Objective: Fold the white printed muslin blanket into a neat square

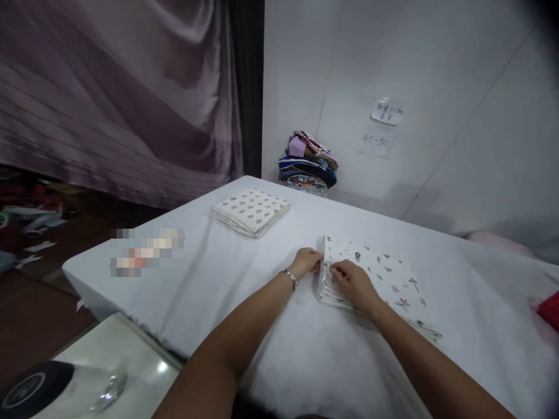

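A stack of folded white cloths with small dark prints point(384, 279) lies on the white table point(262, 326) in front of me. My left hand point(305, 261), a bracelet on its wrist, has its fingers curled against the stack's left edge. My right hand point(351, 281) rests on top of the stack near the same edge, fingers bent and pinching at the cloth layers. A second folded cloth pile with grey and yellow shapes point(252, 210) sits farther back on the left, away from both hands.
A heap of colourful folded clothes point(309, 161) stands at the table's far corner against the white wall. Paper notes point(386, 112) hang on the wall. A red item point(551, 309) lies at the right edge. A purple curtain hangs left. A glass point(105, 390) sits on a lower surface.
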Available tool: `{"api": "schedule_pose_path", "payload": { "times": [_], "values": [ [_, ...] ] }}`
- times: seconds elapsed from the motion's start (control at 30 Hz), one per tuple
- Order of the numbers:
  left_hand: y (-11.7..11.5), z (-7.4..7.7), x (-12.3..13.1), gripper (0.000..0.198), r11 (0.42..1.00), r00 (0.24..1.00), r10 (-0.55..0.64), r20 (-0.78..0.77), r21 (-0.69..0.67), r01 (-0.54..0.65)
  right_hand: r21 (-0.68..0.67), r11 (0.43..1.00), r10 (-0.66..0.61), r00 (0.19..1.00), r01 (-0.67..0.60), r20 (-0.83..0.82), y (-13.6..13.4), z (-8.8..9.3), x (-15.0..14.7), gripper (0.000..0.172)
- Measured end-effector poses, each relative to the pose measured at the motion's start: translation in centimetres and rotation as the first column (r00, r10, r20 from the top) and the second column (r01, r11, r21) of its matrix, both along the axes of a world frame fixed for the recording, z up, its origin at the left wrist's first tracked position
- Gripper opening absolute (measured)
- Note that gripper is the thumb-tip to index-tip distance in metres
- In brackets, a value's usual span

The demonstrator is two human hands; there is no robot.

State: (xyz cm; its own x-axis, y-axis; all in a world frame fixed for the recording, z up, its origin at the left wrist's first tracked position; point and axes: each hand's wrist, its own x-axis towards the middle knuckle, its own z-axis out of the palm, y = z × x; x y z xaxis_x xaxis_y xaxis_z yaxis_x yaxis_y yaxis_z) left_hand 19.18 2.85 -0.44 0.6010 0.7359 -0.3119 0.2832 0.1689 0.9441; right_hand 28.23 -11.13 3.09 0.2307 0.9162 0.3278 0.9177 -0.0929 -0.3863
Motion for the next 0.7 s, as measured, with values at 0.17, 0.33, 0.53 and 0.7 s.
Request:
{"api": "schedule_pose_path", "payload": {
  "times": [0.17,0.33,0.53,0.7],
  "values": [
    [0.0,-1.0,0.3,0.006,1.000,1.000,-0.019,0.018,0.010,0.019,-0.227,0.955,-0.202,0.979,0.191,-0.026,2.3,-0.6,-1.3,0.022],
    [0.3,-1.2,0.2,0.006,0.999,0.998,-0.052,0.045,0.014,0.052,-0.283,0.925,-0.266,0.964,0.255,-0.001,2.8,-0.8,-1.9,0.026],
    [0.7,-1.7,0.6,0.008,0.997,0.995,-0.068,0.072,-0.036,0.071,-0.271,0.940,-0.281,0.919,0.206,-0.275,3.3,-1.7,-1.0,0.012],
    [0.5,-1.9,1.0,0.007,0.995,0.995,-0.050,0.089,-0.076,0.057,-0.286,0.933,-0.326,0.851,0.219,-0.413,3.1,-2.0,-1.0,0.023]
  ]
}}
